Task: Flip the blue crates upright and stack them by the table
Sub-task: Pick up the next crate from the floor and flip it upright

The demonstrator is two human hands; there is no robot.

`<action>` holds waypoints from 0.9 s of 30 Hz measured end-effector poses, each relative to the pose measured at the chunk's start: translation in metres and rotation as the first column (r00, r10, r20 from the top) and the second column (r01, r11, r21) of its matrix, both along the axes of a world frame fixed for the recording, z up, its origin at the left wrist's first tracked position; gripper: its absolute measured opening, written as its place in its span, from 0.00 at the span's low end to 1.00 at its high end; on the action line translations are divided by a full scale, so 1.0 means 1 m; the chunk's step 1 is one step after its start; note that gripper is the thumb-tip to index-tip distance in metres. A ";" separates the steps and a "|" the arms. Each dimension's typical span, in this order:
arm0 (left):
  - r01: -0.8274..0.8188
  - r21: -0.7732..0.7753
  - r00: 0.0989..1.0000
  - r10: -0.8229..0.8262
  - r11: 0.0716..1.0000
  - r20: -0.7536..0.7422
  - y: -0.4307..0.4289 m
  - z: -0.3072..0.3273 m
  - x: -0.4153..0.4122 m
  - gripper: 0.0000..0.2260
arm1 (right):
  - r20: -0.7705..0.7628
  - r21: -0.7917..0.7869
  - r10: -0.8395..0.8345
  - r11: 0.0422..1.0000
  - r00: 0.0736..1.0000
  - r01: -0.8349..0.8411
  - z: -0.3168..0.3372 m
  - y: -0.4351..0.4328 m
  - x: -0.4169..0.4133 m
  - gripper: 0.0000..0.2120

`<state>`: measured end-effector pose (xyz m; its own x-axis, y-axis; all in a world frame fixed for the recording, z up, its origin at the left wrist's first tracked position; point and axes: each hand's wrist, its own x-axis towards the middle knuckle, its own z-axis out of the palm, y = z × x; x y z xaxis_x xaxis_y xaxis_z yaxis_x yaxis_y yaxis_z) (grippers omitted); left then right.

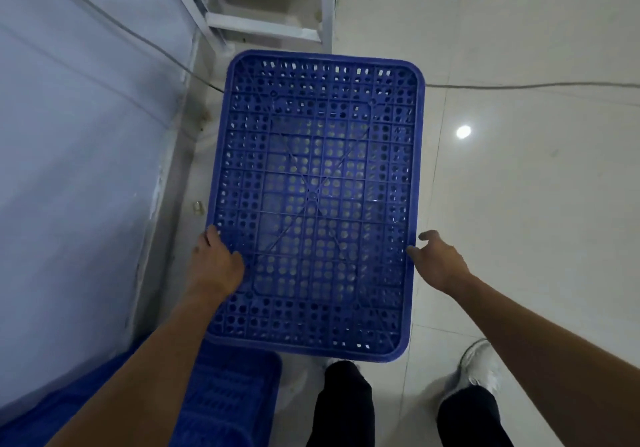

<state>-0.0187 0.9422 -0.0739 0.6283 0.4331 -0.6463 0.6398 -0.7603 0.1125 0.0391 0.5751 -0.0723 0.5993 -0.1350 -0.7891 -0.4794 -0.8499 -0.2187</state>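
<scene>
blue perforated plastic crate [317, 200], ribbed base up; left hand [218, 263] gripping edge, right hand [438, 261] loose, touching.

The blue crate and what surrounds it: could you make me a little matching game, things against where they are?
Things:
1. left hand
2. right hand
3. second blue crate
4. white shoe

Places:
A. lower left, under the left forearm
B. fingertips at the big blue crate's right edge
C. on the tiled floor, lower right
D. gripping the big crate's left edge

Pairs: 1-D, 2-B, 3-A, 4-C
</scene>
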 end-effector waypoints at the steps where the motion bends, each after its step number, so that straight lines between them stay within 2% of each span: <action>1: -0.023 0.003 1.000 0.023 1.000 -0.014 0.002 -0.005 0.000 0.34 | -0.001 0.025 -0.024 0.999 1.000 0.024 -0.008 0.001 0.000 0.21; 3: -0.140 -0.009 0.990 0.140 0.990 -0.001 0.009 -0.010 0.002 0.29 | -0.003 0.053 -0.060 0.997 0.998 0.060 -0.020 0.003 -0.006 0.17; 6: -0.277 -0.110 0.957 0.284 0.955 0.060 0.013 -0.006 0.013 0.08 | 0.043 0.030 -0.053 0.998 0.998 0.052 -0.024 0.003 -0.014 0.11; 7: -0.303 -0.136 0.948 0.313 0.943 0.056 0.012 -0.003 0.017 0.05 | 0.059 0.013 -0.040 0.999 0.997 0.039 -0.022 0.001 -0.015 0.11; 10: -0.383 -0.189 0.921 0.389 0.904 -0.010 0.003 0.008 0.021 0.10 | 0.076 -0.047 0.010 0.999 0.997 -0.006 -0.017 -0.014 -0.012 0.10; 15: -0.311 -0.184 0.949 0.313 0.932 -0.016 -0.042 0.023 0.019 0.06 | -0.031 -0.115 0.070 0.991 0.997 -0.074 -0.009 -0.063 -0.003 0.12; 19: -0.259 -0.200 0.960 0.275 0.945 0.053 -0.090 0.030 0.033 0.16 | -0.065 -0.164 0.028 0.986 0.997 -0.039 -0.006 -0.109 -0.007 0.14; 27: -0.153 -0.250 0.986 0.165 0.956 0.027 -0.201 0.032 0.047 0.17 | -0.054 -0.261 -0.080 0.963 0.995 0.064 0.007 -0.218 -0.024 0.16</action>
